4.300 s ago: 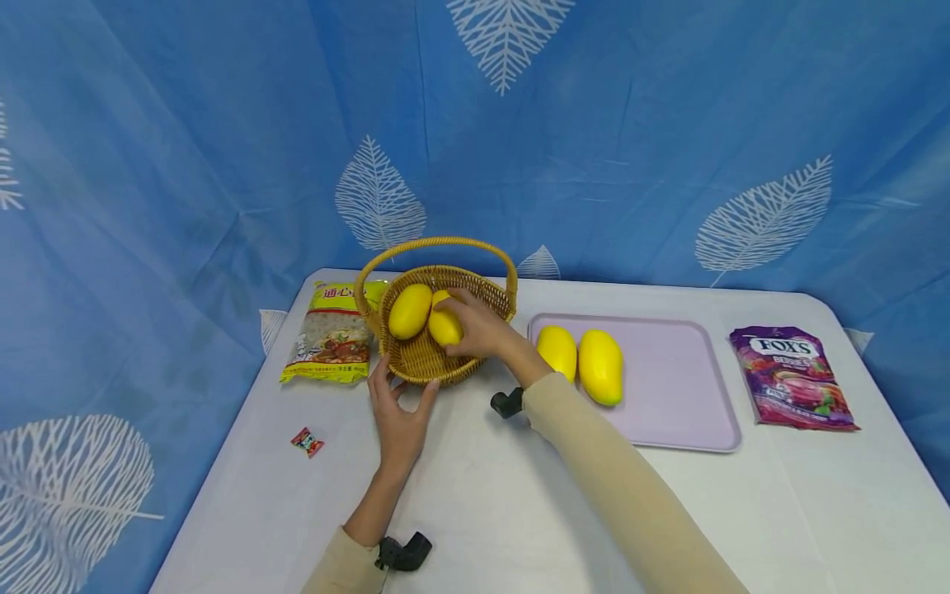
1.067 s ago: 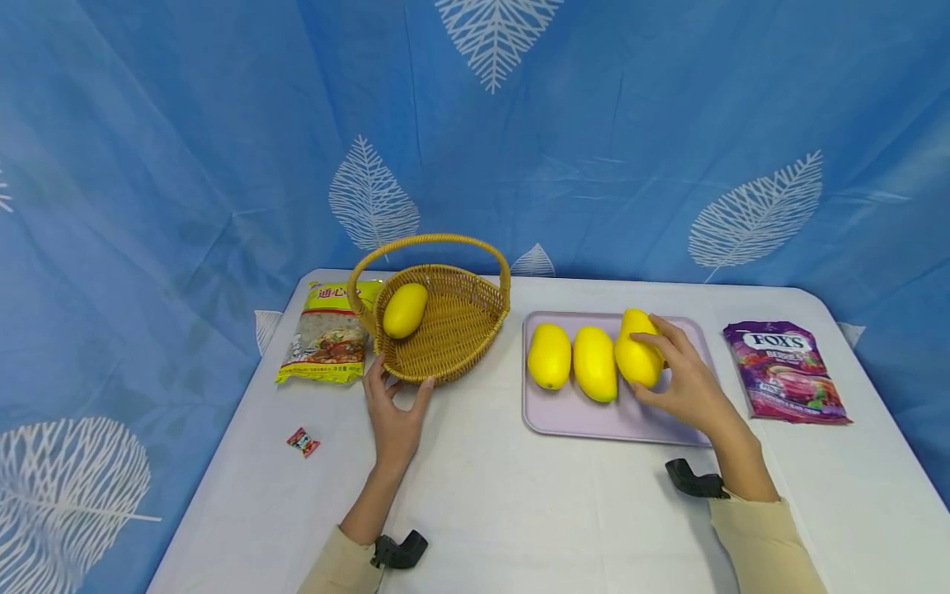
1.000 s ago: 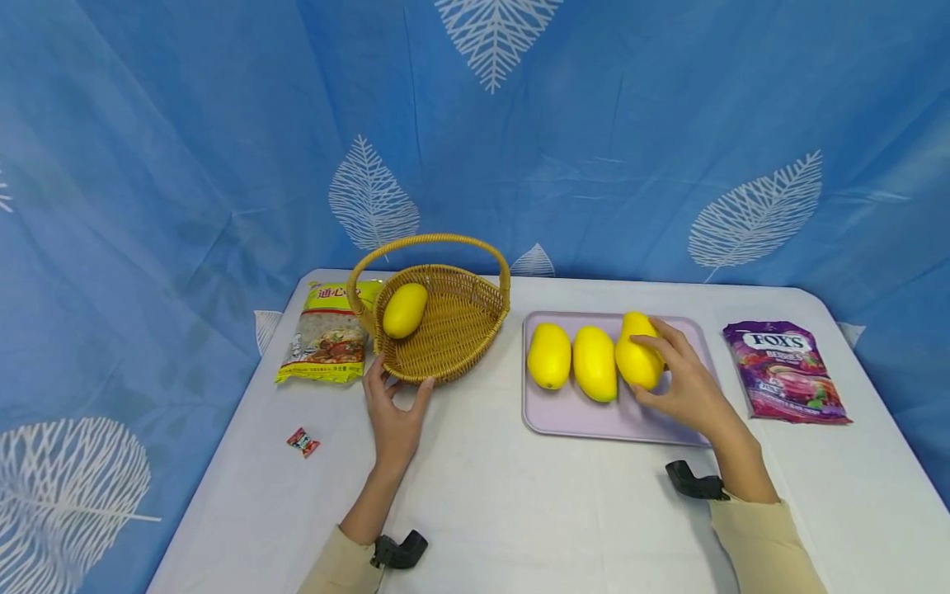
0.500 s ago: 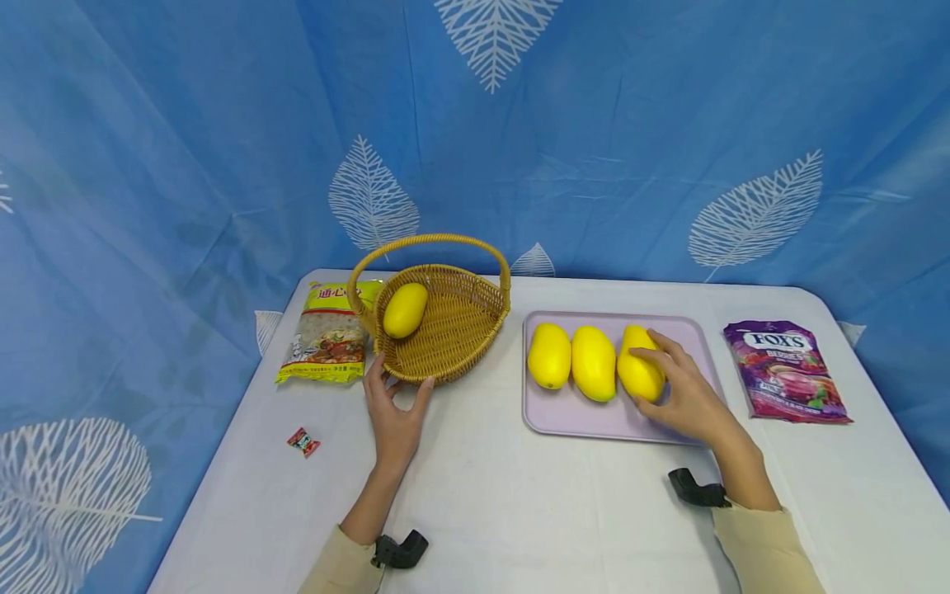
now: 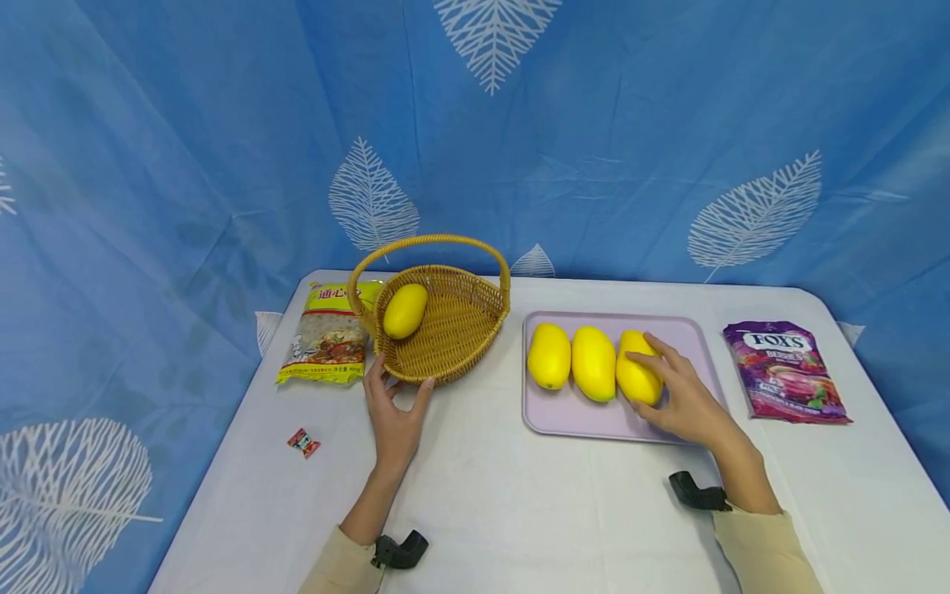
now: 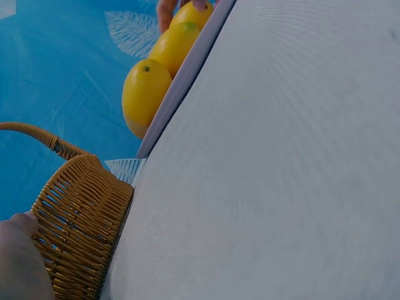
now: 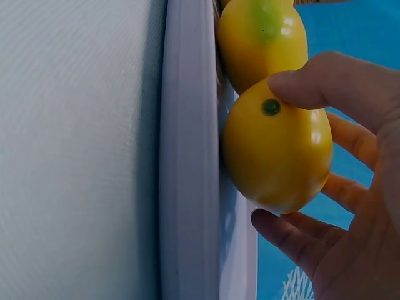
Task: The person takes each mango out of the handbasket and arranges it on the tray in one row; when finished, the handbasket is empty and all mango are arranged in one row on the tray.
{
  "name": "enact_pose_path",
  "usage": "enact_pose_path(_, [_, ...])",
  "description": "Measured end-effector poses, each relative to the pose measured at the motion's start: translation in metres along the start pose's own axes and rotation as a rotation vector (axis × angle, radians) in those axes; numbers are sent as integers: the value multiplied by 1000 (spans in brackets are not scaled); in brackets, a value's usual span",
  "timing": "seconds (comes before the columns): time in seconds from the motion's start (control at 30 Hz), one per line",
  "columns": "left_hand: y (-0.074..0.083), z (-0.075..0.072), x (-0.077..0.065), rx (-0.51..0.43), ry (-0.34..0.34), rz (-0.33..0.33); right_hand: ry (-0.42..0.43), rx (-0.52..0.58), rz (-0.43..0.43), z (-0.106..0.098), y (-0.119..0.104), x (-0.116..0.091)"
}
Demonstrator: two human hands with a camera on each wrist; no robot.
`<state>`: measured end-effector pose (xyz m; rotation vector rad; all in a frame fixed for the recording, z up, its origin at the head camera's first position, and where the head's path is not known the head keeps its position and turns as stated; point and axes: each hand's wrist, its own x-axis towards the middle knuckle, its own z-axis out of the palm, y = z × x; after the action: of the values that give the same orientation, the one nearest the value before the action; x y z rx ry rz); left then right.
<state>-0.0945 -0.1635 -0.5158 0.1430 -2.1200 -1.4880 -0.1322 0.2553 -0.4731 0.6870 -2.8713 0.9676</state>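
Note:
In the head view a wicker basket with an arched handle holds one yellow mango. My left hand grips the basket's near left side, thumb and fingers spread along its wall; the left wrist view shows the thumb against the weave. On a lilac tray two mangoes lie side by side. A third mango sits to their right, held by my right hand. Up close, the right wrist view shows my thumb near the stem end of this mango and fingers around its other side.
A yellow food packet lies left of the basket, partly behind it. A small wrapped candy is nearer on the left. The purple Fox's candy bag lies right of the tray. A blue leaf-print curtain hangs behind the table.
One mango went from the basket to the tray with my right hand. In the last second that mango was lowered and shifted slightly nearer, beside the others. My left hand has stayed at the basket.

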Motion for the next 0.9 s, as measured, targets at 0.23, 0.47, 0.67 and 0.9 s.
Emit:
enact_pose_path(0.23, [0, 0, 0, 15, -5, 5, -8, -4, -5, 0, -2, -2])
enact_pose_path(0.47, [0, -1, 0, 3, -9, 4, 5, -24, -21, -3, -3, -3])
enact_pose_path(0.67, [2, -1, 0, -2, -16, 9, 40, -38, -41, -11, -11, 3])
enact_pose_path(0.9, [3, -2, 0, -7, -15, -14, 46, -27, -124, -14, -41, 29])
